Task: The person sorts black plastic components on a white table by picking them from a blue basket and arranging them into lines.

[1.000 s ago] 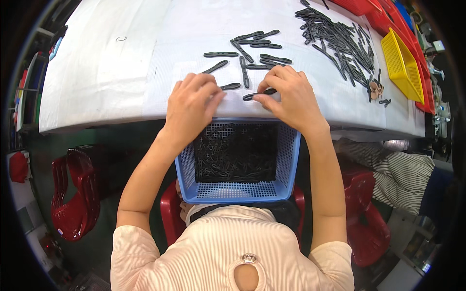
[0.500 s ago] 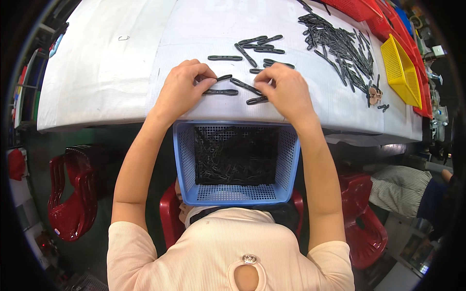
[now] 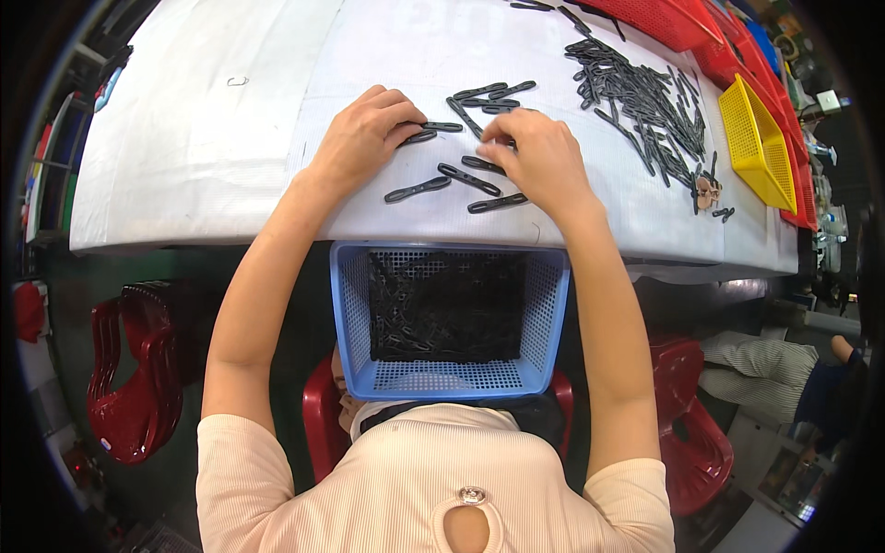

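Small black slotted strips lie loose on the white-covered table. My left hand (image 3: 371, 131) has its thumb and fingers closed at the left end of a black slotted strip (image 3: 419, 137), with another strip (image 3: 444, 126) right against the fingertips. Curled and slightly blurred, my right hand (image 3: 539, 155) hovers over several strips that it partly covers; whether it grips one is unclear. Just below its fingertips lies a partly hidden strip (image 3: 481, 165). Nearer to me rest three separate strips: one on the left (image 3: 417, 190), one in the middle (image 3: 468, 179) and one on the right (image 3: 498, 203).
A blue basket (image 3: 341, 318) holding many black pieces sits at my lap, against the table (image 3: 212, 157) edge. A large heap of strips (image 3: 636, 97) lies at the right, near a yellow basket (image 3: 761, 143) and red baskets (image 3: 664, 20). Red chairs (image 3: 138, 378) stand either side.
Both hands have moved farther from me across the table. The strips that were at my fingertips now lie apart from my hands, and my left hand is at a farther strip.
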Available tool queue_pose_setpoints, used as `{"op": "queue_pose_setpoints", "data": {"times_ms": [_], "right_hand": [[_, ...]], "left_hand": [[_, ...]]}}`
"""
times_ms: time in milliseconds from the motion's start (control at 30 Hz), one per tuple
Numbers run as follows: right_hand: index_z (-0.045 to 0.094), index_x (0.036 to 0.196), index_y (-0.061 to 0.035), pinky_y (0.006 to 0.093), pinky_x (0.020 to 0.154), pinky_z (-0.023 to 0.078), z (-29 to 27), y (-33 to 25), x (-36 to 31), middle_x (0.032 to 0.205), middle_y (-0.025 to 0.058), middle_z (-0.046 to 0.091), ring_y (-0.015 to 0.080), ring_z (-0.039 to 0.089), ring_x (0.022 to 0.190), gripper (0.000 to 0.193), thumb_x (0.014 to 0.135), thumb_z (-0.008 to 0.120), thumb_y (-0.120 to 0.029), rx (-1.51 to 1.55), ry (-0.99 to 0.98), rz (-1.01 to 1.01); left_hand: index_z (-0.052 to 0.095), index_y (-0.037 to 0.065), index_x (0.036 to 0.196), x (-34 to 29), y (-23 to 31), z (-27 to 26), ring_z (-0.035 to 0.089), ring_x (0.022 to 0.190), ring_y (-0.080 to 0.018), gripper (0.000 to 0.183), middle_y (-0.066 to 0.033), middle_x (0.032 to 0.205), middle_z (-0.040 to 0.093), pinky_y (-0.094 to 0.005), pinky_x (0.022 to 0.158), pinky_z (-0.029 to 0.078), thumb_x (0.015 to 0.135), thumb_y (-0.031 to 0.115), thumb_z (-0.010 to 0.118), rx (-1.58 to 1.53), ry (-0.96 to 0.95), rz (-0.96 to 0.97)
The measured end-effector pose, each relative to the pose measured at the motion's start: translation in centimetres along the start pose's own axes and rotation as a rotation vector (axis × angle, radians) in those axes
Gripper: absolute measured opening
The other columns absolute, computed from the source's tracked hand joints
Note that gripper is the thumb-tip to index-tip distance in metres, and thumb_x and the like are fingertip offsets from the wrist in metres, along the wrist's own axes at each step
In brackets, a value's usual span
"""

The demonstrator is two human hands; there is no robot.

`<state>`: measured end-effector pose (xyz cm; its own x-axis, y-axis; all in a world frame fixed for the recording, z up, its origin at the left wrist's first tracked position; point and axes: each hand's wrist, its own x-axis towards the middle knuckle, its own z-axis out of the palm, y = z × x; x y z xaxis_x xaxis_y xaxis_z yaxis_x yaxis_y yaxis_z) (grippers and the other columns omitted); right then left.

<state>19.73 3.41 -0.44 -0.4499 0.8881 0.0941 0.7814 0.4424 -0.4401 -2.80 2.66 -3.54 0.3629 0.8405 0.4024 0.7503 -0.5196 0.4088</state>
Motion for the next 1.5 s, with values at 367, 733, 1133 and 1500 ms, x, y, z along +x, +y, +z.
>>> {"op": "queue_pose_setpoints", "data": {"times_ms": [367, 733, 1133, 1500], "right_hand": [[0.071, 0.083, -0.0091, 0.0364, 0.074, 0.048, 0.0, 0.3, 2.7, 0.086, 0.0088, 0.067, 0.0239, 0.064, 0.082, 0.014, 0.075, 0.066, -0.019, -0.008, -0.047, 0.098], [0.066, 0.084, -0.0047, 0.0328, 0.068, 0.044, -2.9, 5.3, -1.4, 0.079, 0.0038, 0.061, 0.0194, 0.057, 0.072, 0.015, 0.074, 0.07, -0.013, -0.002, 0.071, 0.003], [0.062, 0.081, -0.0102, 0.0373, 0.074, 0.039, -1.6, 5.7, -2.6, 0.081, 0.0031, 0.061, 0.0207, 0.058, 0.083, 0.011, 0.079, 0.067, -0.02, -0.396, 0.183, -0.234], [0.062, 0.08, -0.0094, 0.0376, 0.075, 0.04, -2.4, 4.8, -3.5, 0.079, 0.0028, 0.061, 0.0221, 0.06, 0.08, 0.01, 0.077, 0.066, -0.018, -0.233, 0.038, -0.097]], "left_hand": [[0.062, 0.005, 0.089, 0.5, 0.5, -0.1, 0.056, 0.087, -0.0243, 0.008, -0.0064, 0.088, 0.059, -0.0351, 0.076, 0.047, 0.086, 0.01, 0.056, 0.093, -0.014, 0.003], [0.063, 0.006, 0.088, 2.6, 1.8, 0.1, 0.056, 0.089, -0.0253, 0.007, -0.006, 0.09, 0.06, -0.0354, 0.077, 0.047, 0.082, 0.006, 0.059, 0.196, 0.006, -0.105], [0.067, 0.007, 0.082, 4.1, 6.5, 1.1, 0.055, 0.067, -0.0238, 0.015, -0.0055, 0.073, 0.061, -0.0345, 0.066, 0.047, 0.085, 0.022, 0.064, 0.058, -0.242, -0.046], [0.064, 0.009, 0.088, 6.6, 5.3, 6.4, 0.055, 0.088, -0.0222, 0.008, -0.0016, 0.089, 0.061, -0.035, 0.076, 0.047, 0.081, 0.013, 0.063, 0.023, -0.03, 0.274]]}}
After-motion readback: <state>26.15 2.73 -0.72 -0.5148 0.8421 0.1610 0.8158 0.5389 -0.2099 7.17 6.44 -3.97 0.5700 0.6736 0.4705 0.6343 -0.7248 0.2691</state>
